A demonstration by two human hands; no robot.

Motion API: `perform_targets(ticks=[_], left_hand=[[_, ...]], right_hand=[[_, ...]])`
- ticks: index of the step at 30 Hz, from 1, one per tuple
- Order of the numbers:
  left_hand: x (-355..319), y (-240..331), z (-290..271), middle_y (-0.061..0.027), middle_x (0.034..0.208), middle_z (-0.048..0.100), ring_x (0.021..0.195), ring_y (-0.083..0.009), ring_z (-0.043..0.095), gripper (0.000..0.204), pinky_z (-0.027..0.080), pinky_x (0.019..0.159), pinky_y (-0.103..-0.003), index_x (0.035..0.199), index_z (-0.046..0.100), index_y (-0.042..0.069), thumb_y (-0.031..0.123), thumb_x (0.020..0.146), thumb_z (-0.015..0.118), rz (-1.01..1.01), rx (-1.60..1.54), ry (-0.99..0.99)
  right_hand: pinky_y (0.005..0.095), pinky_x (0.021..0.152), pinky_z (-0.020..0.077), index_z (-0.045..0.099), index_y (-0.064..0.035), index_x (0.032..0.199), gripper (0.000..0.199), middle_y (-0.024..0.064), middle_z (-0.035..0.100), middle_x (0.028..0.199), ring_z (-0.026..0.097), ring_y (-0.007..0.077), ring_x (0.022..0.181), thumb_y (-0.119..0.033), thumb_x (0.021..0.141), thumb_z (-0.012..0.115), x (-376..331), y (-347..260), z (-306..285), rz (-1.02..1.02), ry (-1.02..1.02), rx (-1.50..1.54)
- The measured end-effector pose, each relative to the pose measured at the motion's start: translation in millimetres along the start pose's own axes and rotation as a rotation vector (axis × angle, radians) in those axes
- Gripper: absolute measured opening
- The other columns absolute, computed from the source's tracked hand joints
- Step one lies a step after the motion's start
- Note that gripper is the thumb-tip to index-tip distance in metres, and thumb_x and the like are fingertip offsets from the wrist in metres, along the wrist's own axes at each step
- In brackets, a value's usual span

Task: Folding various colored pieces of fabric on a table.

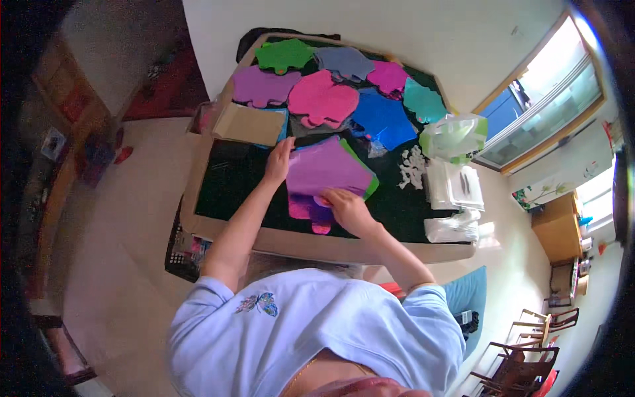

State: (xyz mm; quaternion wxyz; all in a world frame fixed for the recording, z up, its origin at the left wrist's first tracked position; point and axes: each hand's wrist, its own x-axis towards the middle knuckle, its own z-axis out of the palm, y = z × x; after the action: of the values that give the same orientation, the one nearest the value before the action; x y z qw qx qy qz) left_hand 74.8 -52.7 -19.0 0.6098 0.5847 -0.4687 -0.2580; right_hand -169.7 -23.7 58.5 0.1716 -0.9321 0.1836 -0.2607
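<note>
In front of me lies a stack of cut felt-like sheets, with a light purple sheet (327, 165) on top. A green edge (368, 175) shows along its right side, and shiny purple and pink parts (311, 210) stick out at the near end. My left hand (281, 161) rests at the stack's upper left edge, fingers stretched out. My right hand (348, 210) bends over the near right edge, its fingers closed on the purple sheet; the fingertips are partly hidden.
Behind lie green (286, 55), grey-blue (344, 63), pink (323, 99), blue (385, 124) and teal (424, 100) pieces. Cardboard (248, 124) sits left. White scraps (412, 169), a plastic bag (455, 137) and clear packets (455, 186) line the right of the dark tabletop (231, 188).
</note>
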Motion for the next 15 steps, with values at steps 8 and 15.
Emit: perform_targets(ticks=[8,15], left_hand=[[-27,23,4,-0.0192,0.103,0.056,0.098,-0.0333,0.054,0.032,0.043,0.083,-0.037,0.11,0.052,0.0,0.021,0.087,0.054,0.194,0.281,0.064],[-29,21,10,-0.0177,0.104,0.056,0.097,-0.0321,0.054,0.027,0.043,0.083,-0.037,0.108,0.052,0.001,0.018,0.087,0.052,0.227,0.321,0.11]], right_hand=[[0.0439,0.099,0.0312,0.042,-0.0062,0.125,0.053,0.0203,0.036,0.132,0.036,0.0361,0.121,-0.018,0.077,0.063,-43,33,-39,0.244,-0.083,-0.077],[0.0454,0.101,0.0279,0.038,-0.004,0.127,0.047,0.0202,0.039,0.13,0.035,0.0357,0.123,-0.018,0.085,0.053,-87,78,-20,0.381,0.09,-0.402]])
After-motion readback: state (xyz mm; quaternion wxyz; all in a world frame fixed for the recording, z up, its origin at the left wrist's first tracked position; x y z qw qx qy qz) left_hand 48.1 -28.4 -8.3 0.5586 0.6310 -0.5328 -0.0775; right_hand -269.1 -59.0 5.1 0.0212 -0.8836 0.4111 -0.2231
